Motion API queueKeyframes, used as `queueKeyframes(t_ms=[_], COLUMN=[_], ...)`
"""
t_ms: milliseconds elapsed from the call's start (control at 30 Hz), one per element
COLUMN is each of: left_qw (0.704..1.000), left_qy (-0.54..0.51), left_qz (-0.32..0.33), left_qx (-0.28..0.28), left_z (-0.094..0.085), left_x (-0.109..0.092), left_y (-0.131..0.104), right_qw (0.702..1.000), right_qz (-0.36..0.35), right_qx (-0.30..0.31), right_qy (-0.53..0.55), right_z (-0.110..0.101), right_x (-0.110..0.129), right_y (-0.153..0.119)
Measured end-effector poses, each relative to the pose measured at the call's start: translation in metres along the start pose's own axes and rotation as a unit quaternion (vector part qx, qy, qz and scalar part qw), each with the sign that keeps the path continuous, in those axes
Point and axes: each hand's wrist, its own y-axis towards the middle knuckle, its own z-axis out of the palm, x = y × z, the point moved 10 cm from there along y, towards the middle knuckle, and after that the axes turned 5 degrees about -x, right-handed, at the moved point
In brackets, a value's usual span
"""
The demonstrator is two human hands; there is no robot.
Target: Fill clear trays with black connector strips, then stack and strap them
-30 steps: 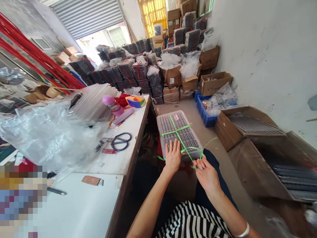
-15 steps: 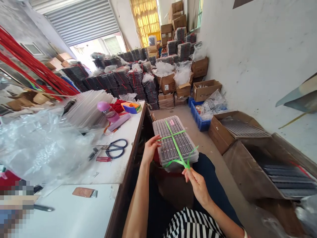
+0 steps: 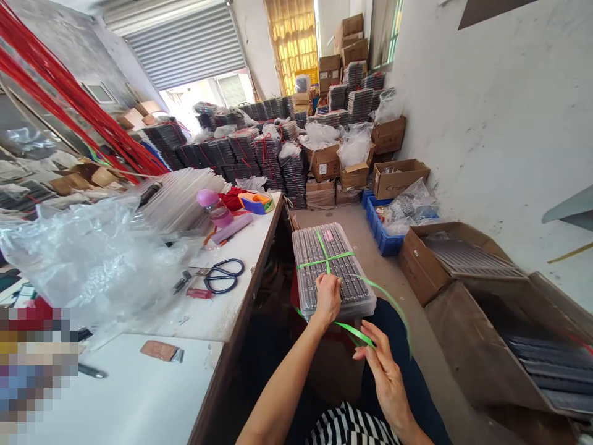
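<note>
A stack of clear plastic trays (image 3: 303, 247) with rows of dark strips lies in front of my lap. Bright green strap (image 3: 343, 255) crosses over its top. My left hand (image 3: 328, 300) is closed on the strap at the near part of the stack, knuckles up; the fingertips are hidden. Lower and to the right, close to my knee, my right hand (image 3: 383, 371) pinches a length of the same strap, with some fingers stretched out. One loose strap end curves in the air right of the stack, blurred. A small pink label (image 3: 329, 235) shows on the top tray.
On the white table (image 3: 250, 256) at left lie scissors (image 3: 225, 276), a red-handled tool (image 3: 199, 293), a tape dispenser (image 3: 257, 203) and plastic bags (image 3: 97, 266). Open cartons (image 3: 419, 272) and a blue crate (image 3: 386, 238) line the right wall. Bundled stacks (image 3: 269, 157) fill the back.
My left hand has moved right, from the stack's left edge onto its near top, and closed on the strap. My right hand has shifted down and right; a loose strap end has swung out right.
</note>
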Motion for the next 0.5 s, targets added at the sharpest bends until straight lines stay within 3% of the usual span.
queueKeyframes(t_ms=[133,200,367,433,500], left_qw=[1.0,1.0,0.999,0.998,0.997], left_qy=[-0.002,-0.011,-0.046,-0.062,-0.078], left_qz=[-0.01,0.002,0.01,0.003,-0.005], left_qx=[-0.024,-0.019,-0.012,-0.016,-0.024], left_z=[-0.001,0.0,0.002,0.003,0.002], left_x=[0.004,0.004,0.007,0.011,0.016], left_y=[0.006,0.007,0.009,0.008,0.006], right_qw=[0.991,0.982,0.956,0.946,0.95], right_qz=[0.103,0.116,0.038,-0.012,-0.041], right_qx=[0.085,0.144,0.28,0.313,0.303], right_qy=[-0.008,-0.024,-0.072,-0.087,-0.071], right_z=[0.003,0.004,0.014,0.021,0.026], right_x=[-0.022,-0.021,0.016,0.039,0.06], right_y=[-0.029,-0.046,-0.062,-0.048,-0.021])
